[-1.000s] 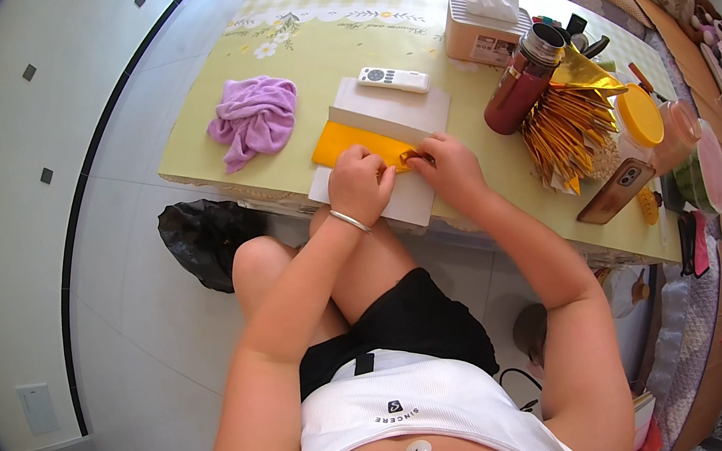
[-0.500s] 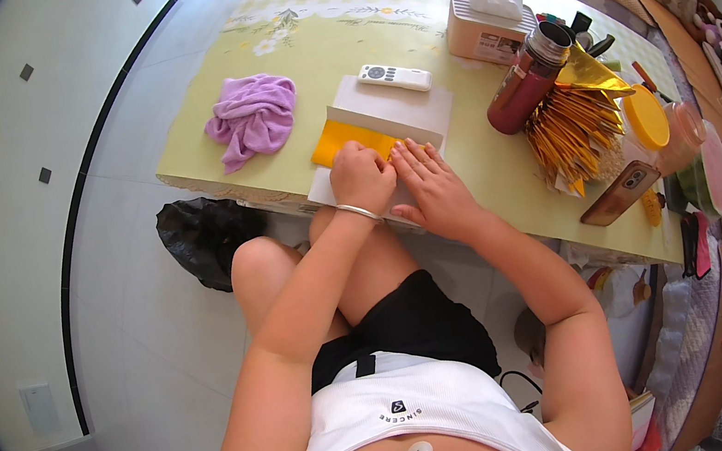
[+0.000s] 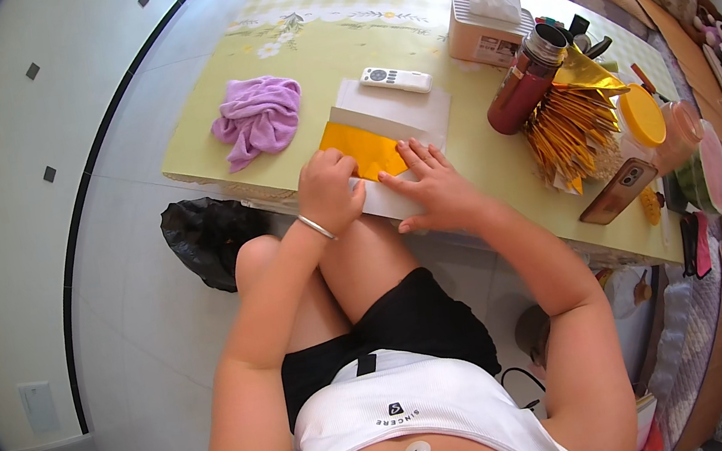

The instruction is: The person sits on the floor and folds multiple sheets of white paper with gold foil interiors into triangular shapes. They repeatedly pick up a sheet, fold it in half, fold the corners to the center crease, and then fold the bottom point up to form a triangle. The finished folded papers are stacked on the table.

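A shiny gold paper sheet (image 3: 365,145) lies on white paper or card (image 3: 409,106) at the table's near edge. My left hand (image 3: 328,191), a bangle on its wrist, is curled at the sheet's near left side, its fingertips on the gold; the exact grip is partly hidden. My right hand (image 3: 439,188) rests open, its spread fingers laid over the sheet's right end. A white remote control (image 3: 396,79) lies on the far part of the white paper.
A purple cloth (image 3: 259,119) lies to the left. At right stand a maroon flask (image 3: 526,79), a fanned bundle of folded gold paper (image 3: 567,139), a yellow-lidded jar (image 3: 642,116), a phone (image 3: 619,191) and a tissue box (image 3: 486,31). A black bag (image 3: 210,243) is below the table's left edge.
My left hand has moved left and nearer me, away from my right hand. More of the gold sheet shows between them. My right fingers have spread wider.
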The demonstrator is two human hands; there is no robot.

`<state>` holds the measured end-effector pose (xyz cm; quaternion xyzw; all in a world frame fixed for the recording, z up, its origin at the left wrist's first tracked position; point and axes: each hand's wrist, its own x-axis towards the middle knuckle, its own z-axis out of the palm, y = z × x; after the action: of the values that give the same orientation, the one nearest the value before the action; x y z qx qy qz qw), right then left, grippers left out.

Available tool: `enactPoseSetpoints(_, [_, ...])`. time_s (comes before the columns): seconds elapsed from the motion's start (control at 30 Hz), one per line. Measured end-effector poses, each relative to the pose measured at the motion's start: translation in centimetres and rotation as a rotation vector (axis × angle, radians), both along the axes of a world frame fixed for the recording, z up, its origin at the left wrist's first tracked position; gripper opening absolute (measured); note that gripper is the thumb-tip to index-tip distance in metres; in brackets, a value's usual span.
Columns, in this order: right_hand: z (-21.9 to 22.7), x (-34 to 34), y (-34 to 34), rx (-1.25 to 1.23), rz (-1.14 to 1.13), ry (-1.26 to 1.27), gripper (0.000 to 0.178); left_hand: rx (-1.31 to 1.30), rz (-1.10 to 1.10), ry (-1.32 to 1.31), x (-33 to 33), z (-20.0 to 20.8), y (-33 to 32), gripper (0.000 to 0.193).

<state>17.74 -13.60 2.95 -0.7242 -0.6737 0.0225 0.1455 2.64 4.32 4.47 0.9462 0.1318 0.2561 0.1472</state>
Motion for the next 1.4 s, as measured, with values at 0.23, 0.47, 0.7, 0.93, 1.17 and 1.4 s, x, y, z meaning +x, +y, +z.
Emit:
enactPoseSetpoints(0.23, [0.6, 6.4, -0.9, 0.019, 0.187, 0.484, 0.032, 0.047, -0.422, 0.03, -2.5, 0.9, 1.8, 0.03])
enactPoseSetpoints(0.47, [-0.5, 2.1, 0.1, 0.22, 0.072, 0.304, 0.015, 0.087, -0.404, 0.014, -2.8, 0.9, 0.2, 0.038])
enactPoseSetpoints(0.7, [0.0, -4.0, 1.7, 0.518, -0.182, 0.09, 0.027, -0.035, -0.425, -0.003, -2.6, -0.3, 2.1, 0.036])
enactPoseSetpoints(0.93, [-0.9, -4.7, 2.8, 0.603, -0.279, 0.15, 0.015, -0.263, -0.354, -0.099, -1.9, -0.2, 3.2, 0.027])
enactPoseSetpoints(1.17, [-0.5, -5.2, 3.1, 0.602, -0.379, 0.23, 0.014, -0.351, -0.085, -0.032, -0.1, -2.1, 4.2, 0.018])
enactPoseSetpoints(1.4, [-0.5, -5.2, 3.3, 0.557, -0.421, 0.181, 0.013, -0.234, -0.009, 0.086, 1.6, -2.3, 4.2, 0.024])
